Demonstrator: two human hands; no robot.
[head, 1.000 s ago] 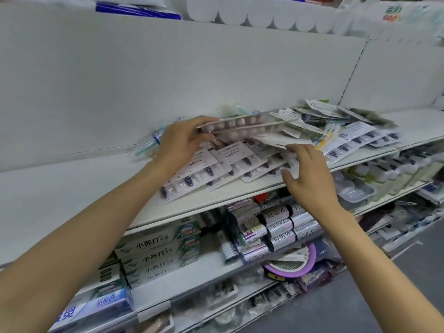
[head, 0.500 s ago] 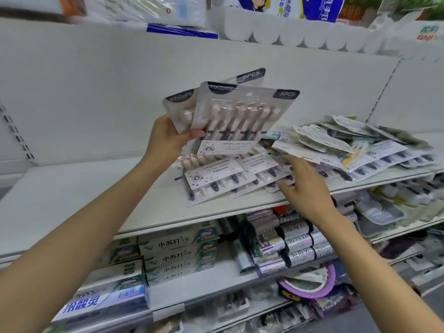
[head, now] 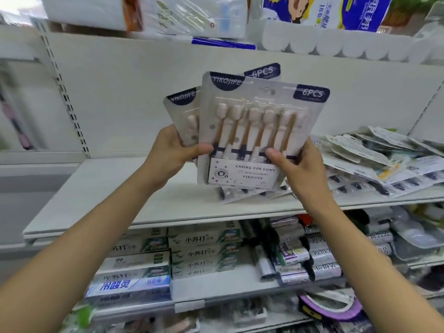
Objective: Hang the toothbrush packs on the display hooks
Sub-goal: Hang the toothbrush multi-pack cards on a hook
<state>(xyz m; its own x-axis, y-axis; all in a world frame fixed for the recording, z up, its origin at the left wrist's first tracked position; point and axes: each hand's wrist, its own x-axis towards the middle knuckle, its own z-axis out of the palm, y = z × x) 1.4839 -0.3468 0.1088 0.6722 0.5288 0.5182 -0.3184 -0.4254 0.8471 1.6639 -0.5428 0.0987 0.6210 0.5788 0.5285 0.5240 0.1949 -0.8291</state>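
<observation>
Two toothbrush packs are held upright in front of the white back panel. The front pack (head: pixel 259 126) is a clear blister with several white and brown brushes and a "6PCS" label. A second pack (head: pixel 182 109) sits behind it, offset to the left. My left hand (head: pixel 173 152) grips both packs at their lower left edge. My right hand (head: pixel 298 164) pinches the front pack at its lower right, thumb on the front. More toothbrush packs (head: pixel 374 164) lie in a loose heap on the white shelf (head: pixel 120 195) to the right. No display hooks are visible.
A slotted upright rail (head: pixel 64 92) runs down the back panel at left. Tissue and paper roll packs (head: pixel 336 44) fill the shelf above. Toothpaste boxes (head: pixel 204 251) and small tubes (head: pixel 319 258) fill the shelves below.
My left hand lifted two packs off the heap and turned them upright. My right hand left the heap and took hold of the front pack. The view tilted upward.
</observation>
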